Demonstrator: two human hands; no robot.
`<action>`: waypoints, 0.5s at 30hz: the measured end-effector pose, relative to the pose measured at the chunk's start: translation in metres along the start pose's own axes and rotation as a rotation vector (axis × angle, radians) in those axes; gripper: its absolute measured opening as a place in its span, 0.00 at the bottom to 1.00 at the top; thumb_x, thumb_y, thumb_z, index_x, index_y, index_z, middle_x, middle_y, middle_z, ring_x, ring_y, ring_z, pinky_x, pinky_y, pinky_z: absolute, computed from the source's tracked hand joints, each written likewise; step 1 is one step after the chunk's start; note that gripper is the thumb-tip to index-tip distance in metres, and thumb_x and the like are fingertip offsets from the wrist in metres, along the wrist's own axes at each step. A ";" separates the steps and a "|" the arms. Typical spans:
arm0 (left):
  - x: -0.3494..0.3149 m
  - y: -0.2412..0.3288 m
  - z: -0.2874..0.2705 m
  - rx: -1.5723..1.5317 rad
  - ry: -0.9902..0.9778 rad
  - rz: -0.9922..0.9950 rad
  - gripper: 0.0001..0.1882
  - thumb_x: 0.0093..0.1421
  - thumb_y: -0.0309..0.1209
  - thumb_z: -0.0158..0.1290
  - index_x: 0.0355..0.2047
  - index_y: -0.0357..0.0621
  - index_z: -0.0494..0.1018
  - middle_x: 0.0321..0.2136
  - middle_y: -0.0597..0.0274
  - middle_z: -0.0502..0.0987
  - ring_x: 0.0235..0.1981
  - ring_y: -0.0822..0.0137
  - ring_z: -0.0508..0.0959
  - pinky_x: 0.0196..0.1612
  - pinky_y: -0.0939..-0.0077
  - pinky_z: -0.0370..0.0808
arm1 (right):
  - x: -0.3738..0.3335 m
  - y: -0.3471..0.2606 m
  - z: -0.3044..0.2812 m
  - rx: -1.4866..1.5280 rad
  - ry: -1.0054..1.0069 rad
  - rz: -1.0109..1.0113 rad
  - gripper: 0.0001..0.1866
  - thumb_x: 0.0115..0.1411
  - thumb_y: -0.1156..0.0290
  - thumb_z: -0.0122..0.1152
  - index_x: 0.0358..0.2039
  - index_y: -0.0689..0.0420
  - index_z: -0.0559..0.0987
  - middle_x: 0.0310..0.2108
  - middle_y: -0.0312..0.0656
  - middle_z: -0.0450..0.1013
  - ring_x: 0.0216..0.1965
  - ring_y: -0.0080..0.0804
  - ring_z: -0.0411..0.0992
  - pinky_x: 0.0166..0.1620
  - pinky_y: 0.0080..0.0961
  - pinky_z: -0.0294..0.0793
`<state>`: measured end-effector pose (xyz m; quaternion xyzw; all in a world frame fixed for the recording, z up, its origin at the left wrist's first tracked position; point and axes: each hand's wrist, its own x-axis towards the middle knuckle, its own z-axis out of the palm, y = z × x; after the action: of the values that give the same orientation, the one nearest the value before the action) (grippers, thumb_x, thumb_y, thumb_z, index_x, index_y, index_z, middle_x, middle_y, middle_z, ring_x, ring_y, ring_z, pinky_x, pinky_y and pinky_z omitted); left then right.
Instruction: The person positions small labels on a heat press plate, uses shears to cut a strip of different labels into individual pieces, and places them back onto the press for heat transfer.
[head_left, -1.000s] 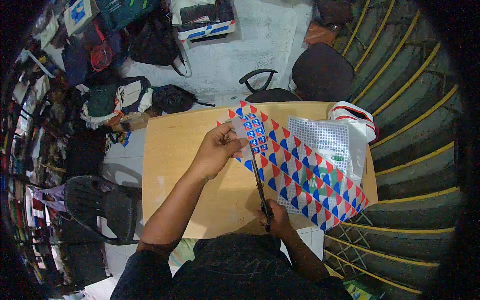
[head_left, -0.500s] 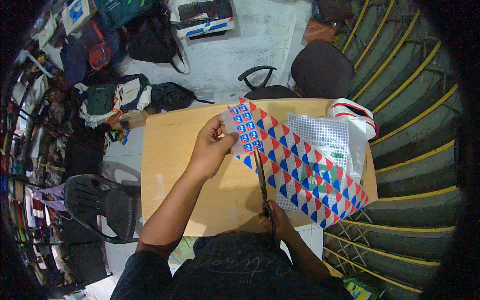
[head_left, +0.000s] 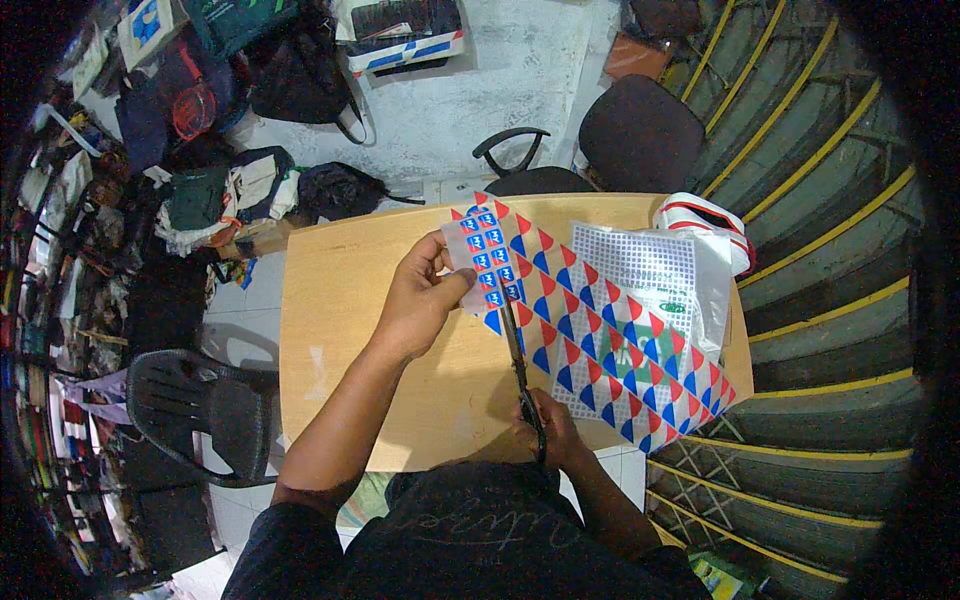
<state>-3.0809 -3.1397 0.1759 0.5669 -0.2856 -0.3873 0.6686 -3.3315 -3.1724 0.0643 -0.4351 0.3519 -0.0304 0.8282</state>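
A patterned sheet [head_left: 600, 330] of red and blue triangles is spread over the right half of the wooden worktop [head_left: 350, 330], its long axis running from 10 o'clock to 4 o'clock. Its upper-left corner is pinched and lifted by the left hand [head_left: 425, 300]. Scissors [head_left: 518, 365] are gripped by the right hand [head_left: 548, 435] at the near edge, blades pointed toward 12 o'clock along the sheet's left border. A clear plastic bag [head_left: 690, 270] is seen at 2 o'clock, partly under the sheet.

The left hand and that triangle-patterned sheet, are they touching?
Touching. The head view shows the left hand pinching the patterned sheet's upper corner between thumb and fingers.
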 end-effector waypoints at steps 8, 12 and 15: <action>0.001 0.002 0.000 0.036 0.008 0.013 0.22 0.56 0.16 0.47 0.52 0.36 0.65 0.36 0.60 0.76 0.33 0.72 0.78 0.37 0.81 0.74 | -0.008 -0.019 0.009 -0.390 0.005 -0.164 0.18 0.50 0.57 0.66 0.33 0.56 0.71 0.26 0.33 0.67 0.27 0.23 0.65 0.34 0.22 0.68; -0.001 0.008 0.006 -0.020 0.013 -0.009 0.21 0.56 0.15 0.47 0.51 0.36 0.66 0.36 0.61 0.75 0.33 0.72 0.78 0.38 0.80 0.75 | -0.006 -0.015 0.007 -0.389 0.016 -0.194 0.19 0.50 0.56 0.66 0.33 0.57 0.71 0.26 0.33 0.67 0.28 0.23 0.65 0.34 0.22 0.66; 0.001 0.006 0.005 0.014 0.001 -0.018 0.20 0.55 0.15 0.47 0.50 0.36 0.66 0.36 0.61 0.75 0.33 0.72 0.78 0.38 0.79 0.75 | -0.008 -0.017 0.010 -0.240 0.029 -0.119 0.21 0.50 0.55 0.66 0.33 0.57 0.71 0.26 0.34 0.67 0.29 0.23 0.65 0.34 0.23 0.67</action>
<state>-3.0833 -3.1426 0.1831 0.5742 -0.2827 -0.3909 0.6615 -3.3268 -3.1731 0.0848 -0.5507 0.3386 -0.0436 0.7617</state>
